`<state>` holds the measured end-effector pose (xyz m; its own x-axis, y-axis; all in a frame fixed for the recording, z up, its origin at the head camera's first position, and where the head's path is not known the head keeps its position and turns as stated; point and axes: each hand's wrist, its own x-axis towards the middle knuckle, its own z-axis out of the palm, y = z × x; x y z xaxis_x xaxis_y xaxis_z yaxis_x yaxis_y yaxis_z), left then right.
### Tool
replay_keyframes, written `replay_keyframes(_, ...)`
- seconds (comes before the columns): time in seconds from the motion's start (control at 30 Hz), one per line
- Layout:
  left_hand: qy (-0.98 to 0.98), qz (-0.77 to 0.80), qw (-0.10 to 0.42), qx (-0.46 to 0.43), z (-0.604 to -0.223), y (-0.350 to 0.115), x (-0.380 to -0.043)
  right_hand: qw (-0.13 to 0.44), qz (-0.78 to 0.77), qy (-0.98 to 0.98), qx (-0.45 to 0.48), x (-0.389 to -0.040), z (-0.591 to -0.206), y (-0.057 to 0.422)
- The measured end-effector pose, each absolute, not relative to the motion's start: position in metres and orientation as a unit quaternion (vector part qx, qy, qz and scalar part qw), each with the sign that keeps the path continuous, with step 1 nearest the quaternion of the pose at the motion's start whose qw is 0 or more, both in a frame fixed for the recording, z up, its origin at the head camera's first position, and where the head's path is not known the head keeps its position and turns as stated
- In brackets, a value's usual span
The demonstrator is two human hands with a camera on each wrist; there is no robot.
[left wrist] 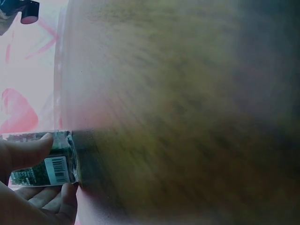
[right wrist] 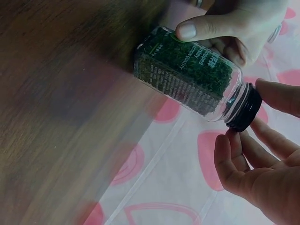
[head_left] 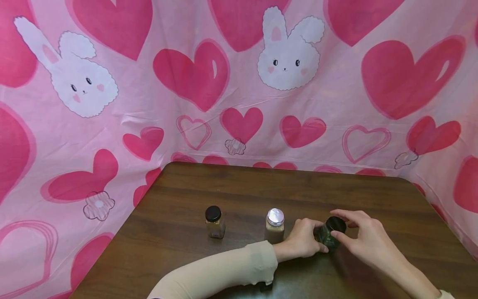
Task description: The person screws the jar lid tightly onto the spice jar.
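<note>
A clear spice jar (right wrist: pixel 187 77) of green flakes, labelled as chopped parsley, stands at the right part of the table. My left hand (head_left: pixel 302 240) grips its body, thumb on one face and fingers on the opposite side. The left wrist view shows the jar's barcode label (left wrist: pixel 57 169) near its base. At the top, my right hand (head_left: pixel 369 236) pinches the black lid (right wrist: pixel 246 108) between thumb and fingertips. Some clear threaded neck shows between lid and jar shoulder in the right wrist view.
Just left of my left hand stands a jar with a silvery lid (head_left: pixel 275 226), partly behind the forearm. Farther left is a black-capped jar (head_left: pixel 215 228) with brownish contents. A small dark object (head_left: pixel 266 286) peeks out below my left sleeve. Heart-patterned cloth (head_left: pixel 239 95) hangs behind the table (head_left: pixel 179 195).
</note>
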<state>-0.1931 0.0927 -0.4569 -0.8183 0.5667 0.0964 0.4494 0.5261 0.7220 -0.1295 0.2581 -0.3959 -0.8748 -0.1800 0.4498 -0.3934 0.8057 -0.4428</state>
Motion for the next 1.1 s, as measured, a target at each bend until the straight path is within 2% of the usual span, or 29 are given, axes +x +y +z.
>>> replay_keyframes(0.13, 0.872, 0.387, 0.070, 0.292, -0.456, 0.093, -0.193, 0.190, 0.263, -0.931, 0.168, -0.129, -0.396, 0.260)
replay_keyframes(0.47, 0.873, 0.389, 0.079, 0.282, -0.456, 0.094, -0.193, 0.095, 0.371, -0.896, 0.225, -0.132, -0.396, 0.279)
replay_keyframes(1.1, 0.878, 0.372, 0.062, 0.295, -0.454, 0.094, -0.196, 0.037, 0.433, -0.872, 0.224, -0.138, -0.398, 0.285)
